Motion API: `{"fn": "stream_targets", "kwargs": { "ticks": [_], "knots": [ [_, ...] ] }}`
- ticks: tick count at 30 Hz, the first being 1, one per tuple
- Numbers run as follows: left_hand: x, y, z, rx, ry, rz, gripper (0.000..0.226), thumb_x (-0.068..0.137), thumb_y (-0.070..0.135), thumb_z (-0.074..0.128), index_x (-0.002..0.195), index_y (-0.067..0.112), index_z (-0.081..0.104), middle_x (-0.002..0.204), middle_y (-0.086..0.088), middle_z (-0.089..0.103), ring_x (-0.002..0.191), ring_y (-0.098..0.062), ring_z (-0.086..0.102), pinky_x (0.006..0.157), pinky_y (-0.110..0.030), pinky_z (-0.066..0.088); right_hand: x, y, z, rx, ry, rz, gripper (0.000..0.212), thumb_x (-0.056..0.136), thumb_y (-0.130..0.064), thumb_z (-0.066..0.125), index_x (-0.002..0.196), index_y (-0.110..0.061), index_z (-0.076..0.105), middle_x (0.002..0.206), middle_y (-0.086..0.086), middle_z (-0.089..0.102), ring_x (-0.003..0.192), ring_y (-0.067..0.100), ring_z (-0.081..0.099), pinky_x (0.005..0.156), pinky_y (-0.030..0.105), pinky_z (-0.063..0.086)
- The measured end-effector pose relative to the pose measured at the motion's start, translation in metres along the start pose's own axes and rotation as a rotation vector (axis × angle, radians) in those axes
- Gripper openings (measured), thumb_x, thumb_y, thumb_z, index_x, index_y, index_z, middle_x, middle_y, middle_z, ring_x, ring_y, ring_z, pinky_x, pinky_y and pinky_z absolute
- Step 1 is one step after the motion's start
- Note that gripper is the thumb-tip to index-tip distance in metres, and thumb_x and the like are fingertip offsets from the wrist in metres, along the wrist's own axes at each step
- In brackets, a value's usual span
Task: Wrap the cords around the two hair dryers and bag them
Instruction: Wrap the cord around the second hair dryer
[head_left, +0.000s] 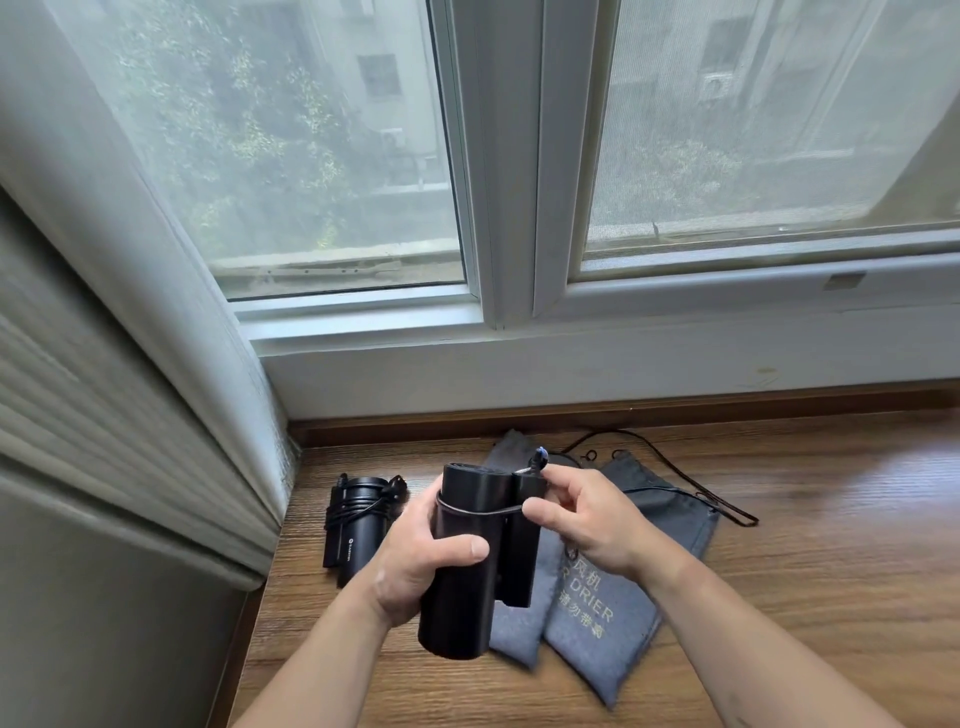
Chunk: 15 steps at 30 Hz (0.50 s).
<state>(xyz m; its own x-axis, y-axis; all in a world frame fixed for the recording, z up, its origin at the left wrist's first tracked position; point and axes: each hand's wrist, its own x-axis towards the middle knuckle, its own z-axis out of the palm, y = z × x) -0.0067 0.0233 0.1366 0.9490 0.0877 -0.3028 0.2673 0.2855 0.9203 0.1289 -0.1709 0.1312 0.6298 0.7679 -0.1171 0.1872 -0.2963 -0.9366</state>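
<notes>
While folded, the black hair dryer (460, 561) wears one cord (480, 512) loop.

I face a white-framed window (511, 182), soft daylight through its screens; below it a wooden ledge (831, 519), left of it a pale curtain (130, 234).

I see a wooden ledge (831, 545), at left a cord-wrapped black hair dryer (358, 525) lying, two grey bags (623, 613) beside; black drawstring (691, 483) behind
</notes>
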Motion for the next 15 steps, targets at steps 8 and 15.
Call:
{"fn": "stream_targets", "kwargs": {
  "ticks": [8, 15],
  "knots": [
    [0.004, -0.008, 0.002, -0.182, -0.019, -0.016, 0.073, 0.069, 0.014, 0.080, 0.134, -0.006, 0.053, 0.120, -0.033, 0.065, 0.104, -0.043, 0.067, 0.087, -0.050, 0.057, -0.005, -0.008, 0.011, 0.183, -0.036, 0.073, 0.017, 0.097, -0.039, 0.067, 0.093, -0.026, 0.076, 0.066, -0.003, 0.051, 0.059, 0.019, 0.037, 0.052, 0.031, 0.032],
    [0.012, -0.011, 0.012, 0.036, 0.320, 0.004, 0.068, 0.073, 0.036, 0.079, 0.132, 0.014, 0.051, 0.114, -0.014, 0.076, 0.096, -0.021, 0.075, 0.084, -0.038, 0.062, 0.000, -0.008, 0.022, 0.080, 0.287, 0.153, 0.082, 0.069, -0.086, 0.062, 0.082, -0.006, 0.069, 0.072, 0.010, 0.072, 0.066, 0.029, 0.064, 0.070, 0.046, 0.054]
  ]
}}
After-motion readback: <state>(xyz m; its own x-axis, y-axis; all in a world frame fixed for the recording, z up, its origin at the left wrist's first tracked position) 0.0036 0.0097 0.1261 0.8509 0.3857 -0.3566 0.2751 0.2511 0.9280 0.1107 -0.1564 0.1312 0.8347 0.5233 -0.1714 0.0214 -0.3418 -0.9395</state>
